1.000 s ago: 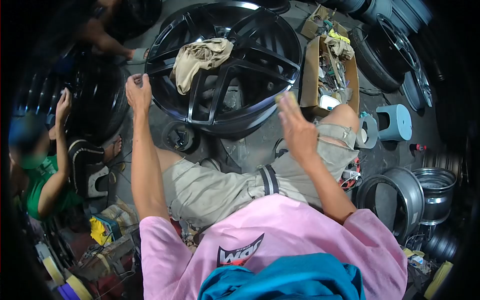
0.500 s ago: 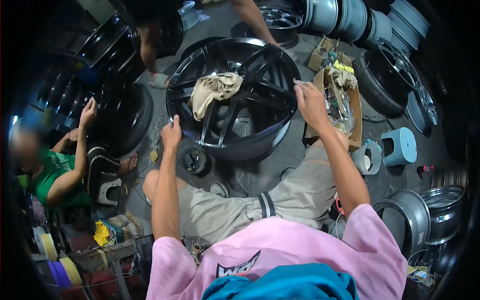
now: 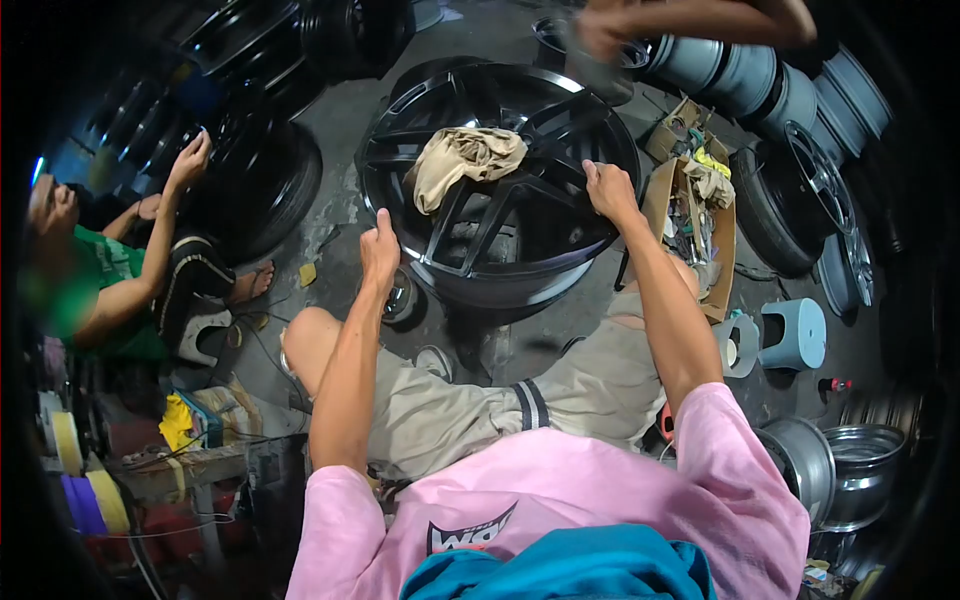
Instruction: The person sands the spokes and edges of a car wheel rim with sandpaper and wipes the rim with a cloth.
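Observation:
In front of my knees is a black multi-spoke wheel rim (image 3: 470,222), its face tilted up towards me. My left hand (image 3: 380,256) is closed on its near left edge, thumb up on top and the other fingers mostly out of sight. On the right side my right hand (image 3: 612,194) grips the edge, with its thumb over the face and its fingertips hidden. A crumpled beige cloth (image 3: 462,165) lies on the spokes left of the hub; neither hand touches it.
A cardboard box (image 3: 722,248) of tools and rags stands right of the rim, beside a blue stool (image 3: 795,333). Grey rims (image 3: 745,82) line the back right. A person in green (image 3: 115,270) sits at left; another person's blurred arm (image 3: 700,20) shows at top.
The wheel rim and cloth appear farther right in view, and the rim looks turned slightly. My right hand now overlaps the rim's face more. The person behind has moved right.

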The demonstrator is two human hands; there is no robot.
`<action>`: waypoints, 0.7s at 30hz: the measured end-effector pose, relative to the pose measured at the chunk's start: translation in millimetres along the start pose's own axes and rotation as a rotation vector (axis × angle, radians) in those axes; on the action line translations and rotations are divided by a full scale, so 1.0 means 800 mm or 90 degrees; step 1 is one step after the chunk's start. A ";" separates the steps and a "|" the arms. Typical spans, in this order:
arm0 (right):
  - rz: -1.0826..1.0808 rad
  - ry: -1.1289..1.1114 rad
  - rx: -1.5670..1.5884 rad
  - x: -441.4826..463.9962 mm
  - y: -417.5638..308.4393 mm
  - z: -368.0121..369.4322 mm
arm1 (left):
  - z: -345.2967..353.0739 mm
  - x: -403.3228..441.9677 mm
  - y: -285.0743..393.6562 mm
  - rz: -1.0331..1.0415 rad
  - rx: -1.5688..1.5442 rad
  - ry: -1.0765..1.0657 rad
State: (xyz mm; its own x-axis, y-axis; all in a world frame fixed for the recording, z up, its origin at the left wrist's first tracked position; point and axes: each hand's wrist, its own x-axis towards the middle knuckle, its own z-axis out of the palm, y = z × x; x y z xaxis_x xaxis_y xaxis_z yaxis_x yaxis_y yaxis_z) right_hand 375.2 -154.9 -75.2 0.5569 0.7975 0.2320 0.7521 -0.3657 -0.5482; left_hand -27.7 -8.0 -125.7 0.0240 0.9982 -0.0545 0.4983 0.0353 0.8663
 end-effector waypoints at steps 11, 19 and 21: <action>0.053 -0.058 0.085 -0.083 -0.062 -0.004 | -0.007 0.207 -0.018 0.064 0.079 -0.068; -0.109 -0.100 0.078 -0.144 -0.086 -0.070 | 0.006 0.168 0.049 0.273 0.222 0.198; -0.213 -0.110 -0.038 -0.186 -0.084 -0.090 | 0.009 0.119 0.102 0.485 0.200 0.180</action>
State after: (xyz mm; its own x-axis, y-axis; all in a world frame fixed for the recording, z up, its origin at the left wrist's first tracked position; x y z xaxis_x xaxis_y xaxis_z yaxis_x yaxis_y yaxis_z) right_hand 267.4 -283.3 -15.0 0.2139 0.9447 0.2486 0.9042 -0.0952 -0.4164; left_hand 21.7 89.6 -63.9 0.2530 0.7207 0.6455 0.6511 -0.6203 0.4374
